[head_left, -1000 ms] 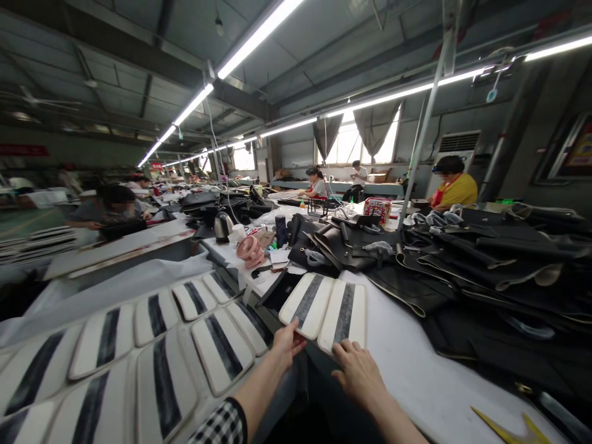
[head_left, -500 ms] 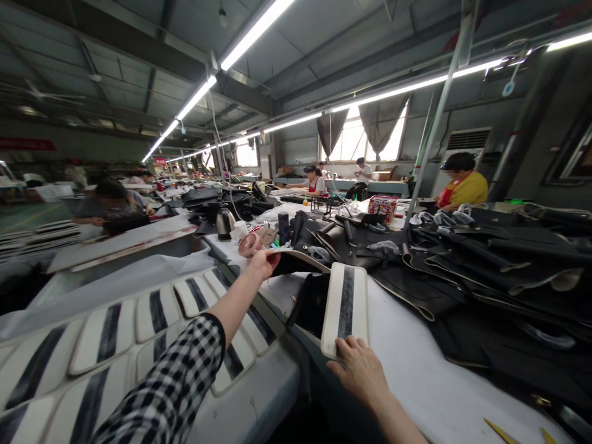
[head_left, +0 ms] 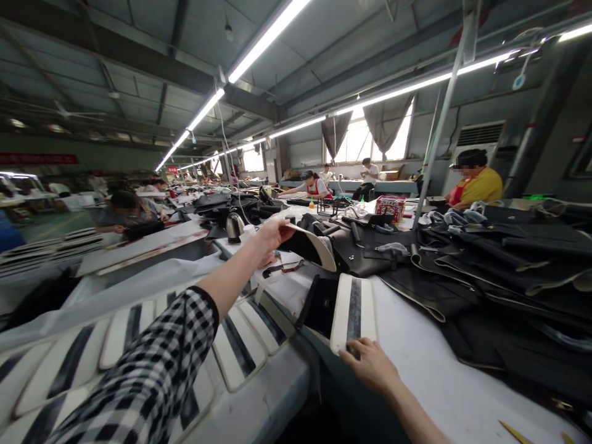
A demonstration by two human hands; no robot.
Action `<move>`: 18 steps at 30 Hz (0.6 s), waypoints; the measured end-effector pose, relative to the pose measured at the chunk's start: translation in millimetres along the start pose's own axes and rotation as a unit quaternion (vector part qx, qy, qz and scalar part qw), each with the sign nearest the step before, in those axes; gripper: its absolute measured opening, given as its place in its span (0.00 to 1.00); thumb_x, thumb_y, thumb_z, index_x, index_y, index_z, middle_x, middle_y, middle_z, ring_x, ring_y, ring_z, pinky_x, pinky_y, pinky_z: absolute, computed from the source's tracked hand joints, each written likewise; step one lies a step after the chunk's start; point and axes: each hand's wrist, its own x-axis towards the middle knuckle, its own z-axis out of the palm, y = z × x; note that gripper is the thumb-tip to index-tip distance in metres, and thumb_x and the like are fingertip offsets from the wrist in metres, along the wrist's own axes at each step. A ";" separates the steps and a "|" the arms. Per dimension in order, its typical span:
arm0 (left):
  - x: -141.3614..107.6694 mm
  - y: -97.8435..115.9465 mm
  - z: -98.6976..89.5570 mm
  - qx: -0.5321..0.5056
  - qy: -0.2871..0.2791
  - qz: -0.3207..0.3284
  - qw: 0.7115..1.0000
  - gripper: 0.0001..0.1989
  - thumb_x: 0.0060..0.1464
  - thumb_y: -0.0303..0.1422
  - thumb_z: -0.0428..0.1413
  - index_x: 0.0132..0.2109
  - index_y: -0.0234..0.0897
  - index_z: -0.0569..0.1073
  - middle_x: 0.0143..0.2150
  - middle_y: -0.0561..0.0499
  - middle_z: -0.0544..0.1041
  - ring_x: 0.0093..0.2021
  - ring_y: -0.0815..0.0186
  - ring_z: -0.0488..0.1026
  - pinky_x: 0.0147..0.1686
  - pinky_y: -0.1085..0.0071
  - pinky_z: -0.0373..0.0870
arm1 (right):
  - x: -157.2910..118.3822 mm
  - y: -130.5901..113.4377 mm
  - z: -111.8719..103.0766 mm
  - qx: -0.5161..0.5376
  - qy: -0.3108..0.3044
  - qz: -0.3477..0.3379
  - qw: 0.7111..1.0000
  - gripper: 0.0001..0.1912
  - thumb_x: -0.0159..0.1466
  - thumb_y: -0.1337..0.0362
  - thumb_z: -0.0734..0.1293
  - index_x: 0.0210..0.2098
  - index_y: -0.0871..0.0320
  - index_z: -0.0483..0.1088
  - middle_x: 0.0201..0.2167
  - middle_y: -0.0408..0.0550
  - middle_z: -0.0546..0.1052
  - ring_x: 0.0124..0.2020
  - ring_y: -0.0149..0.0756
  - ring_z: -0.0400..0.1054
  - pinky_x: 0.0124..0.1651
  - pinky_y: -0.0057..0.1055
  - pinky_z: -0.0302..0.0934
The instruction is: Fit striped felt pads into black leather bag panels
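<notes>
My left hand (head_left: 276,237) is closed on the raised edge of a black leather panel (head_left: 309,250), which bows downward and shows a pale rim. At the near end of a white panel with a dark stripe (head_left: 355,305), my right hand (head_left: 370,364) has its fingers curled over the edge. That panel lies at the table's near edge, joined to or overlapping a black leather piece (head_left: 320,305); I cannot tell which. Several more striped white panels (head_left: 238,348) are laid out in rows to the left, partly hidden by my left arm.
Black leather bag pieces (head_left: 490,265) are heaped along the right of the white tabletop (head_left: 425,364). Yellow-handled tool parts (head_left: 513,431) lie at the lower right. A metal kettle (head_left: 234,228) stands beyond my left hand. A metal pole (head_left: 437,129) rises behind the heap. Co-workers sit farther back.
My left hand has risen, lifting the black panel's edge higher and bending it more. My right hand stays at the white panel's near end. The camera view has turned slightly left.
</notes>
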 end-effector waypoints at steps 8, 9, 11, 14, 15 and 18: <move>-131.8 -153.2 -48.8 0.007 0.094 -0.014 0.995 0.09 0.59 0.21 0.53 0.47 0.31 0.69 0.37 0.47 0.77 0.29 0.69 0.75 0.26 0.74 0.75 | 1.3 -8.6 -25.0 0.142 0.041 0.085 0.985 0.41 0.69 0.41 0.42 0.43 0.64 0.76 0.41 0.55 0.80 0.43 0.41 0.75 0.41 0.31 0.66; -145.6 -166.4 -54.2 0.001 0.102 -0.014 0.995 0.10 0.60 0.21 0.52 0.48 0.32 0.69 0.38 0.47 0.77 0.30 0.68 0.75 0.27 0.74 0.75 | 1.2 -11.3 -23.0 0.131 0.040 0.082 0.987 0.39 0.69 0.43 0.43 0.44 0.64 0.75 0.42 0.55 0.80 0.43 0.41 0.74 0.42 0.31 0.66; -164.5 -183.3 -62.6 -0.007 0.110 -0.016 0.994 0.12 0.60 0.22 0.53 0.50 0.32 0.69 0.41 0.45 0.78 0.32 0.67 0.76 0.28 0.73 0.76 | 0.7 -15.7 -17.2 0.087 0.034 0.068 0.993 0.31 0.70 0.48 0.48 0.44 0.62 0.75 0.42 0.53 0.80 0.44 0.41 0.73 0.45 0.33 0.65; -169.9 -186.2 -72.1 -0.006 0.106 -0.020 0.994 0.14 0.59 0.23 0.54 0.52 0.32 0.70 0.42 0.44 0.78 0.32 0.66 0.77 0.29 0.72 0.77 | 1.2 -21.2 -7.7 -0.004 0.025 0.028 0.999 0.18 0.69 0.57 0.57 0.46 0.58 0.75 0.48 0.53 0.78 0.51 0.44 0.69 0.53 0.36 0.60; -167.2 -182.7 -75.2 -0.004 0.102 -0.021 0.995 0.14 0.58 0.22 0.54 0.52 0.32 0.70 0.42 0.44 0.79 0.32 0.66 0.76 0.28 0.72 0.77 | 3.0 -23.1 -5.2 -0.034 0.023 0.012 0.999 0.16 0.69 0.59 0.58 0.47 0.58 0.74 0.50 0.53 0.76 0.54 0.44 0.66 0.56 0.37 0.59; -155.2 -166.3 -86.0 0.007 0.092 -0.032 0.995 0.15 0.57 0.21 0.55 0.52 0.32 0.71 0.40 0.45 0.79 0.29 0.67 0.76 0.26 0.73 0.76 | 17.1 -28.0 -1.3 -0.108 0.024 -0.021 0.994 0.15 0.69 0.64 0.59 0.50 0.60 0.72 0.54 0.54 0.73 0.58 0.45 0.62 0.59 0.41 0.56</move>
